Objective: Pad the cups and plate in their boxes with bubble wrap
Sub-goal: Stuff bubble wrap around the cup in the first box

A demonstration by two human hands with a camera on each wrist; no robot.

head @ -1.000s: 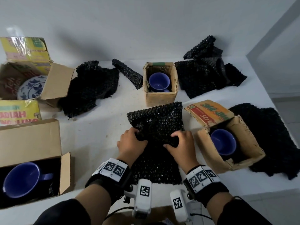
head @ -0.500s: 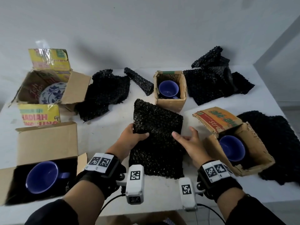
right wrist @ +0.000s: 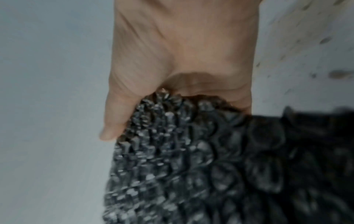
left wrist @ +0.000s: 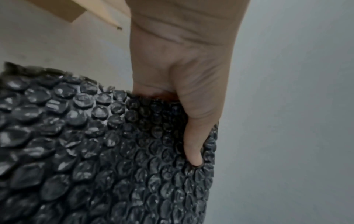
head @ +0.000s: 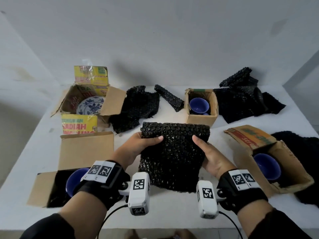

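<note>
Both hands hold a black bubble wrap sheet [head: 174, 152] lifted above the table centre. My left hand [head: 141, 144] grips its upper left edge, thumb on the front; the left wrist view shows that thumb [left wrist: 193, 145] pressed into the bubble wrap sheet [left wrist: 95, 151]. My right hand [head: 205, 152] grips the right edge, thumb on top; the right wrist view shows the bubble wrap sheet [right wrist: 210, 159] bunched in the palm. Blue cups sit in boxes at near left [head: 76, 180], far centre [head: 199, 105] and right [head: 265, 166]. A patterned plate [head: 90, 105] lies in the far left box.
Loose black bubble wrap pieces lie at the back left [head: 136, 107], back centre as a roll [head: 169, 99], back right [head: 245, 100] and under the right box [head: 302, 152]. The table's front edge [head: 155, 226] runs just below my wrists.
The sheet lay flat on the table with both hands pressing it; now both hands have lifted it upright, and the right hand has closed on its right edge.
</note>
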